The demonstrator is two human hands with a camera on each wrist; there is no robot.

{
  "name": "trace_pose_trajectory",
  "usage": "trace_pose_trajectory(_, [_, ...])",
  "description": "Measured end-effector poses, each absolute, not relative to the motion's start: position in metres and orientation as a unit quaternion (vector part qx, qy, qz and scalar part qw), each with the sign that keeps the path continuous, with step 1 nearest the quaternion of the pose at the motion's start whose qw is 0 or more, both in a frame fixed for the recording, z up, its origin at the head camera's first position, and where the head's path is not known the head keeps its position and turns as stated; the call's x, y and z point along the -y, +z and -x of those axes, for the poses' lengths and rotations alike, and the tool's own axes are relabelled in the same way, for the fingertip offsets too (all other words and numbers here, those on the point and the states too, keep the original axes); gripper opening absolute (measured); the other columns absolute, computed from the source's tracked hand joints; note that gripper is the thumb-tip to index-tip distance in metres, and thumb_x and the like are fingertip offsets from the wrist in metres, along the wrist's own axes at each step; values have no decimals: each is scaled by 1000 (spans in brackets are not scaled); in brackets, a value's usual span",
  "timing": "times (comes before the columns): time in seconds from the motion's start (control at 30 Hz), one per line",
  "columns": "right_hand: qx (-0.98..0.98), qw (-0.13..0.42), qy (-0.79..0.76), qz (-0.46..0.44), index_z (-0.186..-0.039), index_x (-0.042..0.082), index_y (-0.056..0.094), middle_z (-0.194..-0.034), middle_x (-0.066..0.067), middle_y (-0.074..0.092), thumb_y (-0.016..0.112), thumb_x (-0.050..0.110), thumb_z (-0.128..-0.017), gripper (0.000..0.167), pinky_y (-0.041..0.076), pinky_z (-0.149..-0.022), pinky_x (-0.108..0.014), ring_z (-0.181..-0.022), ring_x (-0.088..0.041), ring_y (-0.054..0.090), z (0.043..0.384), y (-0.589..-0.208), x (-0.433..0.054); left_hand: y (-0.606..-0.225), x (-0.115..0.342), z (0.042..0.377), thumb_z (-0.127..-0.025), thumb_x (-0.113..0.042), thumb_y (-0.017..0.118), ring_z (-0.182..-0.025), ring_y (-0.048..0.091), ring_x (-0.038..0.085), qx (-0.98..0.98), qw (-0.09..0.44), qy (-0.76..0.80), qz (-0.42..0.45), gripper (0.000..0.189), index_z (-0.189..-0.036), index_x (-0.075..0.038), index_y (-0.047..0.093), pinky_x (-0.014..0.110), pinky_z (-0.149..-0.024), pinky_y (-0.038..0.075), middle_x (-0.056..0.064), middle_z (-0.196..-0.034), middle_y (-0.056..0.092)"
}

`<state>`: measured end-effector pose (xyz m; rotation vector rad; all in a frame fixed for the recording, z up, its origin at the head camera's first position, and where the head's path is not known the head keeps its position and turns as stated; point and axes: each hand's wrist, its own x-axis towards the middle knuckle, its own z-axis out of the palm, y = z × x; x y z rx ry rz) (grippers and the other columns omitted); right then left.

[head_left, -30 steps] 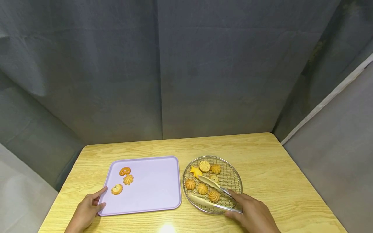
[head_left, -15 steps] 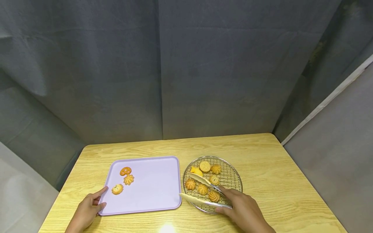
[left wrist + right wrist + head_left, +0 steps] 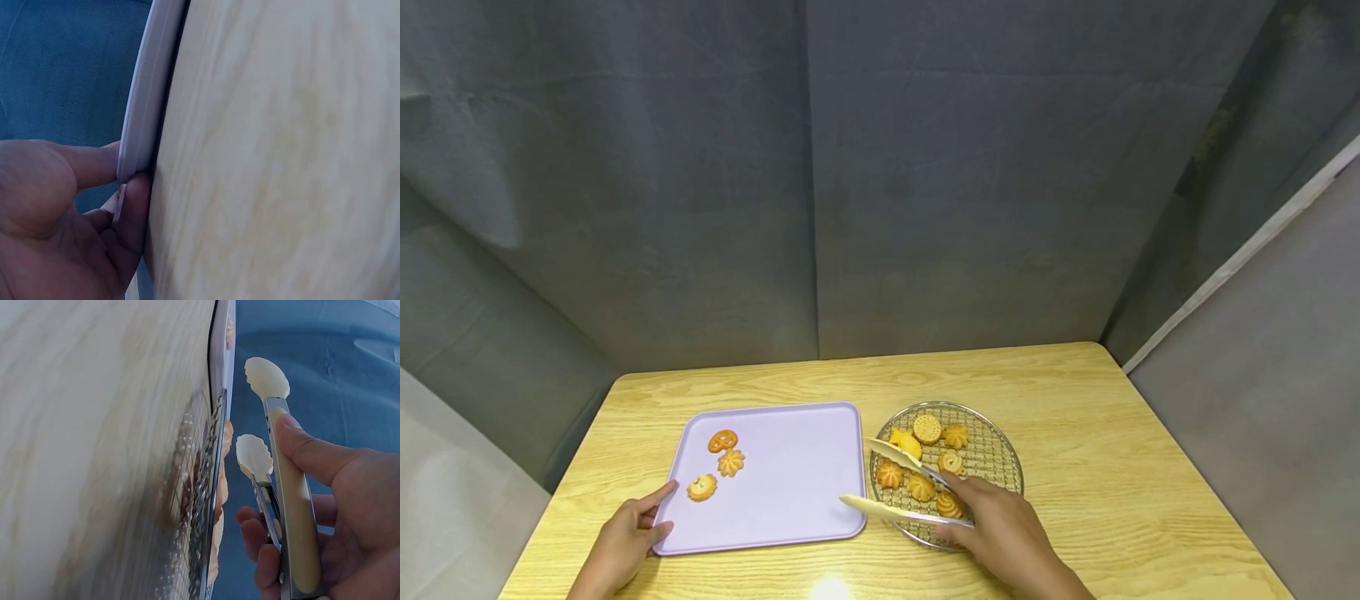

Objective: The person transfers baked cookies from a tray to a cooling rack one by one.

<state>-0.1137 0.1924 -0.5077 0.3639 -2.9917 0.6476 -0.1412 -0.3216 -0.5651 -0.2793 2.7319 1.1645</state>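
1. The right hand [image 3: 1000, 533] grips a pair of tongs [image 3: 898, 487] near the desk's front edge, thumb on the upper arm, fingers curled under the lower.
2. The tongs' tips stand apart, empty, over the left rim of the round wire rack [image 3: 992, 450], where cookies [image 3: 927, 428] lie.
3. The left hand [image 3: 621, 546] pinches the front left corner of the lilac tray [image 3: 797, 475], thumb on its rim.

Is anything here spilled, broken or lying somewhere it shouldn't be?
Nothing stands out. Three biscuits lie flat on the lilac plastic tray, the others sit inside the round wire rack, and no crumbs show on the wooden table. The right hand holds open, empty cream-tipped tongs.
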Motion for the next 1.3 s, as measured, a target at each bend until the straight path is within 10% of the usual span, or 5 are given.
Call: trace_pose_trajectory(1.3, [959, 34, 200, -200, -144, 16, 62, -132, -13, 69, 81, 56, -79, 79, 56, -89, -52, -116, -31, 68, 138, -514, -128, -564, 321, 141, -93, 6, 68, -93, 55, 24, -914, 84, 387, 93, 61, -150, 2, 47, 24, -62, 51, 19, -111, 55])
